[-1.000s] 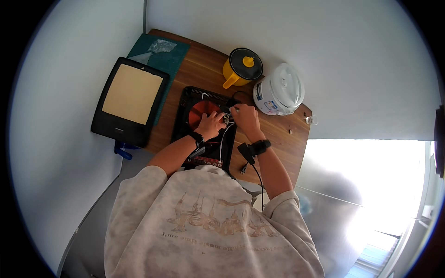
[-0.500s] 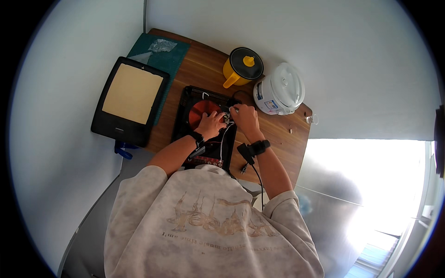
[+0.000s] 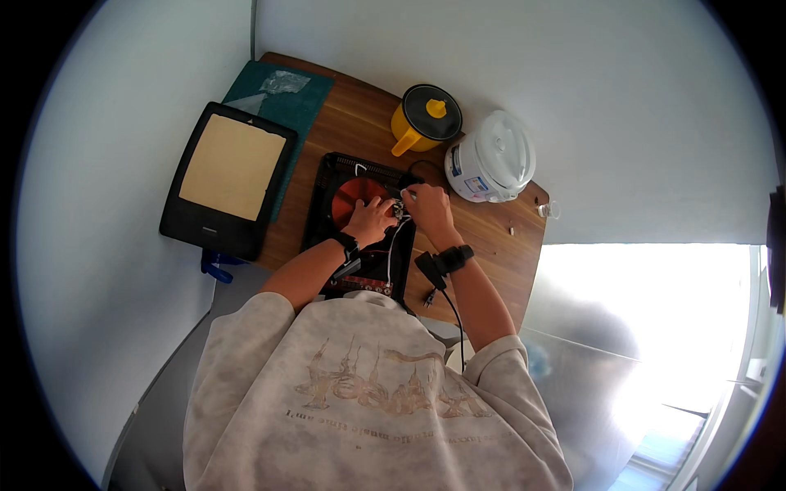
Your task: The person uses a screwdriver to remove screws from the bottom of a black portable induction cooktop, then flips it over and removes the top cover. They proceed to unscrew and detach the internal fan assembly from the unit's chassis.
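Observation:
An opened black cooker base (image 3: 360, 262) lies on the wooden table (image 3: 491, 245), its copper coil (image 3: 352, 195) showing. My left hand (image 3: 370, 219) rests on the coil's right edge, fingers curled on a small pale part (image 3: 399, 213) where a white wire (image 3: 392, 245) ends. My right hand (image 3: 427, 206) is just to its right, closed on a thin light-coloured tool (image 3: 407, 195) whose tip points at the same spot. Both wrists carry black bands.
A black frame with a beige panel (image 3: 232, 176) lies left on a green mat (image 3: 282, 94). A yellow jug with a black lid (image 3: 426, 119) and a white rice cooker (image 3: 491, 155) stand behind. A black plug (image 3: 430, 299) and small bits (image 3: 513, 231) lie right.
Both hands stay at the coil's right edge with only slight finger shifts. Nothing else has moved.

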A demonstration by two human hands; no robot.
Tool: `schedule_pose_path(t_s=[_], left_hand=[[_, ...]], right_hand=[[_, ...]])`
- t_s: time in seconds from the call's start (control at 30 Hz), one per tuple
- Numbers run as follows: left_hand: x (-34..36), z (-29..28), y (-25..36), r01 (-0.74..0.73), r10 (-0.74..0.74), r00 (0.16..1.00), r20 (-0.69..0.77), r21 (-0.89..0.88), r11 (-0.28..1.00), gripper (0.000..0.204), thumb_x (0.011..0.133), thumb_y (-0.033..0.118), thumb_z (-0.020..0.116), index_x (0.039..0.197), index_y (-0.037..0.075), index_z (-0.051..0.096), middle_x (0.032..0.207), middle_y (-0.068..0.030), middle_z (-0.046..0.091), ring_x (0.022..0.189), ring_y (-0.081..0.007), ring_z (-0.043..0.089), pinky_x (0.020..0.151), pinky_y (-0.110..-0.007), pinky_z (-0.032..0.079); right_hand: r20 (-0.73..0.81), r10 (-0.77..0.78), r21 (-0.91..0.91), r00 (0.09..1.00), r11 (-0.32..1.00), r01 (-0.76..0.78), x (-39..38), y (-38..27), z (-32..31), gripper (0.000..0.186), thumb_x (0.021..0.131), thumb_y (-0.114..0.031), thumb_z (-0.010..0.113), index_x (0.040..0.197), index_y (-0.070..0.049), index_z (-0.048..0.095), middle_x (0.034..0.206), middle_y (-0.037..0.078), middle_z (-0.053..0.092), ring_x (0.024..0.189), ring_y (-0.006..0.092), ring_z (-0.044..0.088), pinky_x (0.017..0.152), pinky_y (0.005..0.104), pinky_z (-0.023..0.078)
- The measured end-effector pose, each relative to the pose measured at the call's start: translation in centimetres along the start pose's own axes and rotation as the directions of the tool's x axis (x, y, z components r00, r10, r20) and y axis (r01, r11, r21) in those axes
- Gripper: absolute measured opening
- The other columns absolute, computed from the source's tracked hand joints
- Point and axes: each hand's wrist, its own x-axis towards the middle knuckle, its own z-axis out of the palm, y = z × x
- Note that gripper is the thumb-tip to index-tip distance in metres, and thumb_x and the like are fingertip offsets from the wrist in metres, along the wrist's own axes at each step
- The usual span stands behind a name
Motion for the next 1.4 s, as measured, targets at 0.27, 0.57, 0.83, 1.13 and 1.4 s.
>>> schedule_pose_path(t_s=[0.27, 0.57, 0.83, 1.13, 1.4], left_hand=[[0.0, 0.2, 0.0, -0.003, 0.004, 1.0, -0.006, 0.009, 1.0, 0.038, 0.075, 0.026, 0.075, 0.112, 0.031, 0.068, 0.147, -0.0034, 0.039, 0.126, -0.0293, 0.041, 0.088, -0.054, 0.044], [0.0, 0.0, 0.0, 0.004, -0.004, 1.0, 0.019, -0.011, 1.0, 0.037, 0.075, 0.025, 0.075, 0.111, 0.029, 0.068, 0.15, -0.0038, 0.037, 0.126, -0.0294, 0.041, 0.088, -0.054, 0.043], [0.2, -0.4, 0.2, 0.014, -0.013, 0.998, 0.062, -0.005, 1.0, 0.037, 0.076, 0.026, 0.075, 0.113, 0.03, 0.068, 0.151, -0.0035, 0.035, 0.126, -0.0299, 0.04, 0.089, -0.053, 0.042], [0.2, 0.4, -0.1, 0.004, -0.004, 1.0, 0.025, 0.012, 1.0, 0.039, 0.076, 0.027, 0.075, 0.114, 0.031, 0.067, 0.151, -0.0035, 0.035, 0.126, -0.0301, 0.04, 0.088, -0.053, 0.042], [0.1, 0.3, -0.1, -0.006, 0.006, 1.0, 0.006, 0.014, 1.0, 0.039, 0.075, 0.027, 0.076, 0.112, 0.031, 0.068, 0.149, -0.0037, 0.037, 0.125, -0.0288, 0.041, 0.086, -0.052, 0.043]], right_hand=[[0.057, -0.183, -0.143, 0.981, 0.971, 0.19, 1.2, 0.9, 0.3, 0.023, 0.082, -0.02, 0.065, 0.097, -0.005, 0.074, 0.082, 0.02, 0.068, 0.079, 0.0389, 0.065, 0.075, 0.0469, 0.053], [0.021, -0.297, -0.334, 0.955, 0.898, 0.286, 1.5, 0.7, -0.4, 0.021, 0.069, -0.005, 0.072, 0.088, -0.013, 0.077, 0.09, 0.012, 0.064, 0.091, 0.0311, 0.063, 0.077, 0.0398, 0.053], [0.002, -0.359, -0.365, 0.934, 0.869, 0.334, 0.4, 1.4, -0.6, 0.032, 0.068, 0.002, 0.069, 0.094, -0.016, 0.077, 0.093, 0.009, 0.061, 0.093, 0.0316, 0.059, 0.083, 0.0413, 0.05], [-0.054, -0.065, -0.021, 0.996, 0.998, 0.064, -1.0, 1.4, -0.8, 0.026, 0.081, -0.02, 0.064, 0.1, -0.006, 0.074, 0.088, 0.022, 0.069, 0.081, 0.0395, 0.067, 0.075, 0.0459, 0.055], [-0.034, 0.072, 0.021, 0.997, 0.997, -0.072, -0.6, 0.4, -0.6, 0.031, 0.085, -0.029, 0.061, 0.102, -0.008, 0.074, 0.087, 0.023, 0.069, 0.086, 0.0409, 0.067, 0.081, 0.0455, 0.053]])
